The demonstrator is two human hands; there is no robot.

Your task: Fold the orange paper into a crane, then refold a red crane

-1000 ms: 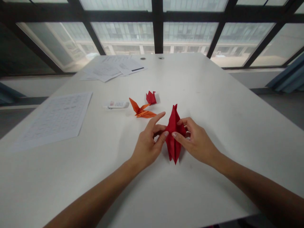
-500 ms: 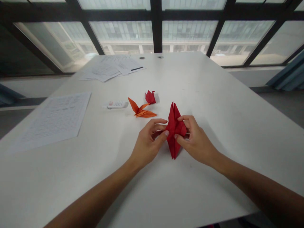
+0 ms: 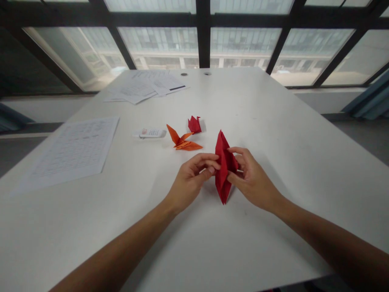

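Creased red origami [image 3: 224, 164], spindle-shaped and pointed at both ends, sits between a person's hands over the smooth white table [image 3: 197, 247]. The right hand [image 3: 257, 178] pinches its side; left hand [image 3: 189, 178] fingertips touch the opposite edge, grip unclear. The left thumb, on the paper half a second earlier, now sits clear.

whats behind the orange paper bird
A small red paper bird sits just beyond the orange paper bird. An orange tip meets the red one's lower edge in view, so touching cannot be told; the patch of table the orange paper covers stays unseen.
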